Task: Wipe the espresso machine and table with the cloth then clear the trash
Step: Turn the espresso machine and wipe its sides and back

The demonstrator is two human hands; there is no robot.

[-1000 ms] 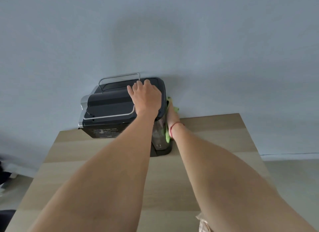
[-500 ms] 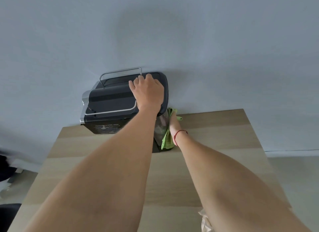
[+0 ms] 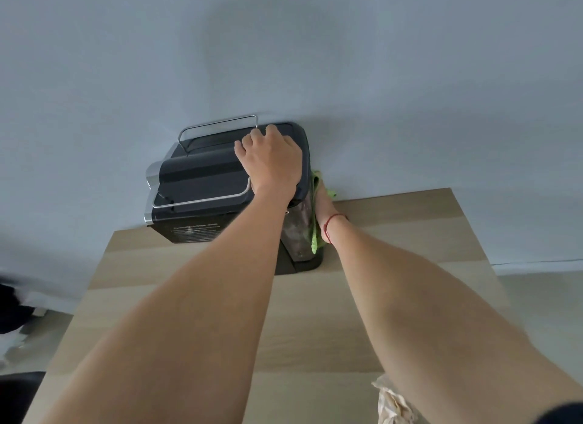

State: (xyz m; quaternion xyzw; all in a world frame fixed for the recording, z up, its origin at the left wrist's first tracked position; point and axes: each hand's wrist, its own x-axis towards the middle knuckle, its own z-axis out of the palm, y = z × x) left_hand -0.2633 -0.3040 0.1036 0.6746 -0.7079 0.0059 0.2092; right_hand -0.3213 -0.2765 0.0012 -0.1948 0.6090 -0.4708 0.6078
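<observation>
A black espresso machine [image 3: 202, 177] with chrome rails stands at the table's far edge against the wall. My left hand [image 3: 271, 161] lies palm-down on its top right corner, fingers curled over the lid by the back rail. My right hand [image 3: 325, 202], with a red string at the wrist, presses a green cloth [image 3: 315, 237] flat against the machine's right side, over the clear water tank. Most of the cloth is hidden between hand and machine. Crumpled beige paper trash [image 3: 391, 401] lies on the table under my right forearm.
The light wooden table [image 3: 410, 234] stretches from the wall towards me. A grey-blue wall rises right behind the machine. Dark objects [image 3: 12, 310] sit on the floor at the far left.
My right hand slid the cloth down the machine's right side, then partway back up. My left hand stayed on the machine's top.
</observation>
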